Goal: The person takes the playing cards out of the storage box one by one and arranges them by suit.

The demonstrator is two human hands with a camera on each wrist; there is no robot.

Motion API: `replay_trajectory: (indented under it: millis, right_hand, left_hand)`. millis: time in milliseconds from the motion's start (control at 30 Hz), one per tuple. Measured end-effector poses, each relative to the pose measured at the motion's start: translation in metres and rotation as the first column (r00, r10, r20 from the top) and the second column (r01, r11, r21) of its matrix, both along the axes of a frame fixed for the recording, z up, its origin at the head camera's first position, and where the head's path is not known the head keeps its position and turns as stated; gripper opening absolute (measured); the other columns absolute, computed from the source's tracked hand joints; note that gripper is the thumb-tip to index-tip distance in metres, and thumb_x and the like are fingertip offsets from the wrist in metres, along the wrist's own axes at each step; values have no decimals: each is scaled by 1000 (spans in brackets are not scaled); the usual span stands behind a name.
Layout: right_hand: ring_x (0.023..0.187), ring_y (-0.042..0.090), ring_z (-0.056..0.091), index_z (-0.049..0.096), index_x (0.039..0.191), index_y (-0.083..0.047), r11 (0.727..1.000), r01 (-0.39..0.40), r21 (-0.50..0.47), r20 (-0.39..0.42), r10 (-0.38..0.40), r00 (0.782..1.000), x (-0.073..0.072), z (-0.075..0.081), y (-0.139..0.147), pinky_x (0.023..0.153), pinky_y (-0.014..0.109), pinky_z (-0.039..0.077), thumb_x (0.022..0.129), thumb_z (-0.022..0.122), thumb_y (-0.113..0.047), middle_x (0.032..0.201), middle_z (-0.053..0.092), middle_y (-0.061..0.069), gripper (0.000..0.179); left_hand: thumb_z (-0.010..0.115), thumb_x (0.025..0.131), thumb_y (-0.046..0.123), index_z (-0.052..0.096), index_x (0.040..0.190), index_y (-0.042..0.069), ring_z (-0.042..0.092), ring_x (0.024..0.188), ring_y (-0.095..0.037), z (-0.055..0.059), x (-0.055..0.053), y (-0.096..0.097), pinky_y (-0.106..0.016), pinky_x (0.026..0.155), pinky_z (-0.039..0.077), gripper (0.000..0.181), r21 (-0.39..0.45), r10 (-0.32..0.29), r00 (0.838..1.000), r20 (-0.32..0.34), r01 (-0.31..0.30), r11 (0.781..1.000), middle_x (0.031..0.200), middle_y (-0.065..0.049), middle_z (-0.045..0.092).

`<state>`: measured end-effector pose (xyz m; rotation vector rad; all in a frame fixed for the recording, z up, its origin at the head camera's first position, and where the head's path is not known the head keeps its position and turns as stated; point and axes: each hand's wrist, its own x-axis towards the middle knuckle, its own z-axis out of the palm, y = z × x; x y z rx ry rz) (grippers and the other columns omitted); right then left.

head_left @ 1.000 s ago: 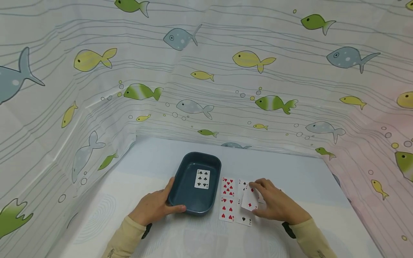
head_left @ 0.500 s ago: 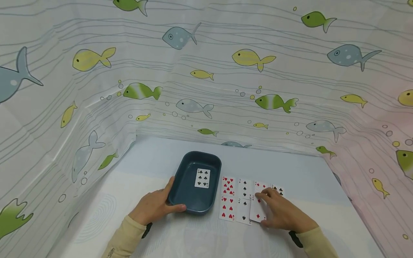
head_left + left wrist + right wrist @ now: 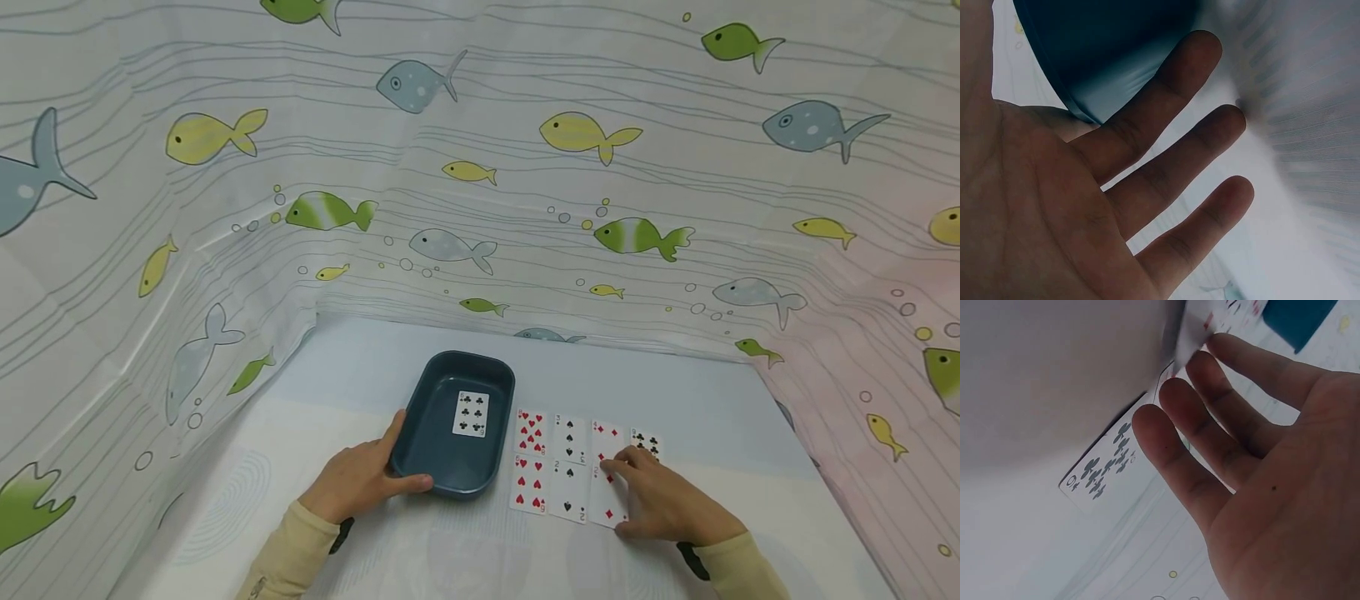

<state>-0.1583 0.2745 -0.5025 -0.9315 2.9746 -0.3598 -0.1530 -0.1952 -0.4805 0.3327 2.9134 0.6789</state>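
Observation:
At the near left corner of a dark blue rectangular tray (image 3: 442, 467), my left hand (image 3: 352, 479) rests with thumb along the front edge and index finger on the side. Its other fingers stretch straight below the tray in the left wrist view. Inside the tray lies a six of clubs (image 3: 471, 414). My right hand (image 3: 660, 500) pinches a two of diamonds (image 3: 609, 498), index finger at the top and thumb at the bottom edge. This playing card lies below another diamond card (image 3: 607, 432), partly covered by the fingers.
Between tray and right hand lie two heart cards (image 3: 528, 483), a three of spades (image 3: 570, 433) and a two of spades (image 3: 567, 487). A club card (image 3: 647, 440) sits behind the right hand. A fish-patterned cloth (image 3: 480, 183) walls the white table (image 3: 360, 358).
My right hand has carried the two of diamonds rightward from over the spades and lowered it beside them. The diamond and club cards behind became visible. My left hand and the tray stayed put.

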Motion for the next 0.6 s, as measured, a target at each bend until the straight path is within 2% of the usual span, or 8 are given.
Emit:
replay_trajectory:
  millis: [200,600]
  right_hand:
    - [112,18,54,63,134,-14,999,28,24,72,-30,997,0,2,1,90,41,51,67,89,-32,124,51,0,75]
    - [111,19,54,62,134,-13,1000,24,11,80,-25,996,1,2,0,89,41,51,67,88,-29,123,51,1,74]
  left_hand:
    - [66,76,80,19,162,5,68,98,-27,0,0,0,-49,82,51,124,3,-2,1000,-4,2,1000,126,-21,66]
    - [66,76,80,19,162,4,67,95,-25,1,0,1,-48,82,51,124,1,-1,1000,1,1,1000,125,-21,67]
